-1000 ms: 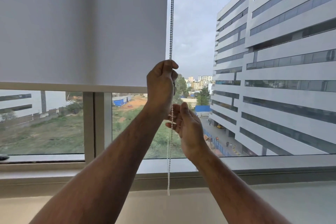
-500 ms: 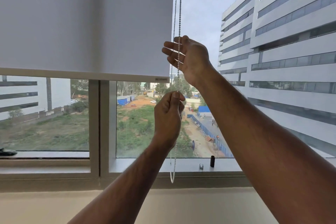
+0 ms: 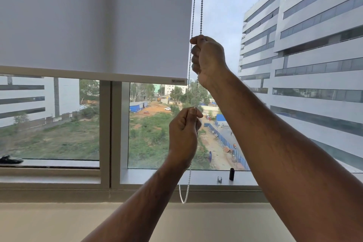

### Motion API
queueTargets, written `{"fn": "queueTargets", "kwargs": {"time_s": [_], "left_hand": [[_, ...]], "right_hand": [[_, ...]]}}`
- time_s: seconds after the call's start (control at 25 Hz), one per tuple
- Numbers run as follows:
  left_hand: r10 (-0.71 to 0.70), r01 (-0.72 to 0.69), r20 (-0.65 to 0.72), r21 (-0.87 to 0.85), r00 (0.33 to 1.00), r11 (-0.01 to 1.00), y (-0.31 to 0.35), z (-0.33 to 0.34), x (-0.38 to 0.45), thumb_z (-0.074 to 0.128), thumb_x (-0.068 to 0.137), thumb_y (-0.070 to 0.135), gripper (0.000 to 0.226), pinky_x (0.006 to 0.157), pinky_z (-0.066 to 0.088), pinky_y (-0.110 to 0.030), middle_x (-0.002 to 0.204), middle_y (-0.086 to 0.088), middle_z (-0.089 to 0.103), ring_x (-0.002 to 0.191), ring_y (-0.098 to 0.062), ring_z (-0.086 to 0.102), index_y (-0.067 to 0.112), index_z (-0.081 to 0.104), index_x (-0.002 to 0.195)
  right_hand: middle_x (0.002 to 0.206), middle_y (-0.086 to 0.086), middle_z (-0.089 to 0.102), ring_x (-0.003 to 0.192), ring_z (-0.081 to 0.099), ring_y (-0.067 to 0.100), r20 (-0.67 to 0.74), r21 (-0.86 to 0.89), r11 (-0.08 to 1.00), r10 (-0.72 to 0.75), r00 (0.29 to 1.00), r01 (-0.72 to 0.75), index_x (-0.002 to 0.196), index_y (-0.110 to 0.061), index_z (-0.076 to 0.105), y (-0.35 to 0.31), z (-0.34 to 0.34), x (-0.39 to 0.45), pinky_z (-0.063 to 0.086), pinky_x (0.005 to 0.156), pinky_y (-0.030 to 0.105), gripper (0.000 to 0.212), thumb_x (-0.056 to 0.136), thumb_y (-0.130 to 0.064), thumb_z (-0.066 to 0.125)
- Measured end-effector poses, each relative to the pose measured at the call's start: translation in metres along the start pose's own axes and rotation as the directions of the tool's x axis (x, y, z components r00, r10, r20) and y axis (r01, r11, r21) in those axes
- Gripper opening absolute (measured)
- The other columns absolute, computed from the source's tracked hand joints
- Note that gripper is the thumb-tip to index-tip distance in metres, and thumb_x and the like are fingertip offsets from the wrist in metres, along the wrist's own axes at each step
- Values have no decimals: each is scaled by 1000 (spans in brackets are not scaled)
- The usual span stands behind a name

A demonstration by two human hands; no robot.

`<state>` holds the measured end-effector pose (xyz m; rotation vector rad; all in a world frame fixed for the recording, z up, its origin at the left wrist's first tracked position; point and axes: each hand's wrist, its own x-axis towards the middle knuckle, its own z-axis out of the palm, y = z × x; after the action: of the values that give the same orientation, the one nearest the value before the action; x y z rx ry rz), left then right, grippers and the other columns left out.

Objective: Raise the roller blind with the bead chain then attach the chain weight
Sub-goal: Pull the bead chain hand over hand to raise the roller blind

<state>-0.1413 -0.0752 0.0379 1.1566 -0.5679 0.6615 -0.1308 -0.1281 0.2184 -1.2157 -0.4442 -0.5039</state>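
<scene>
A white roller blind (image 3: 94,17) covers the upper left of the window, its bottom bar (image 3: 98,74) a little above mid-height. The bead chain (image 3: 201,2) hangs in two strands beside the blind's right edge, and its loop ends near the sill (image 3: 184,196). My right hand (image 3: 209,58) grips the chain high up, fingers curled round it. Below it my left hand (image 3: 183,135) pinches the chain between thumb and fingers. A small black cylinder (image 3: 232,174) and a small silver piece (image 3: 219,179), possibly the chain weight parts, stand on the window frame.
A window mullion (image 3: 111,131) runs down left of my hands. A beige sill (image 3: 59,220) spans the bottom. A dark object (image 3: 10,159) lies outside on the left ledge. A large office building fills the right of the view.
My right hand, open on the chain half a second ago, has closed round it. The blind's bottom bar has risen since a second ago. My left hand stays low on the chain.
</scene>
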Motion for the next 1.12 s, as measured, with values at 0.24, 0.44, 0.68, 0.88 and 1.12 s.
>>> {"fn": "queueTargets", "kwargs": {"time_s": [0.24, 0.44, 0.68, 0.88, 1.12], "left_hand": [[-129, 132, 32, -124, 991, 983, -11, -5, -7, 43, 108, 12, 36, 42, 21, -20, 53, 4, 32, 43, -9, 20, 12, 63, 79], [-250, 250, 21, -167, 968, 954, -19, -12, 1, 39, 110, 18, 37, 44, 39, -24, 62, -5, 48, 49, -13, 41, 8, 70, 93], [-260, 252, -21, -184, 965, 950, 11, -4, 52, 39, 109, 19, 35, 72, 53, -38, 80, -8, 63, 75, -19, 61, 9, 70, 98], [-233, 230, 7, -185, 972, 955, 56, 12, 100, 44, 108, 19, 30, 75, 53, -35, 98, -10, 68, 86, -21, 67, 8, 71, 113], [-283, 283, 22, -178, 959, 943, 85, 30, 123, 47, 107, 20, 29, 71, 61, -31, 112, -17, 77, 87, -21, 74, 5, 69, 119]], "right_hand": [[43, -11, 34, 35, 21, 8, 2, -32, 997, -69, 998, 70, 84, -12, 59, 14, -11, -11, 18, 39, 18, 33, 105, -6, 34], [43, -12, 34, 37, 21, 8, -4, -51, 993, -107, 994, 106, 84, -13, 60, 24, -25, -24, 19, 40, 19, 33, 106, -7, 37], [43, -13, 35, 36, 23, 7, 1, -85, 990, -110, 994, 110, 82, -14, 60, 52, -37, -46, 20, 41, 19, 32, 107, -13, 41], [48, -7, 37, 38, 25, 7, -9, -120, 989, -94, 996, 92, 89, -4, 63, 83, -43, -77, 20, 39, 21, 30, 108, -18, 45], [56, 0, 36, 46, 29, 8, 1, -167, 985, -44, 999, 44, 85, -11, 62, 119, -50, -111, 25, 41, 20, 32, 109, -15, 43]]}}
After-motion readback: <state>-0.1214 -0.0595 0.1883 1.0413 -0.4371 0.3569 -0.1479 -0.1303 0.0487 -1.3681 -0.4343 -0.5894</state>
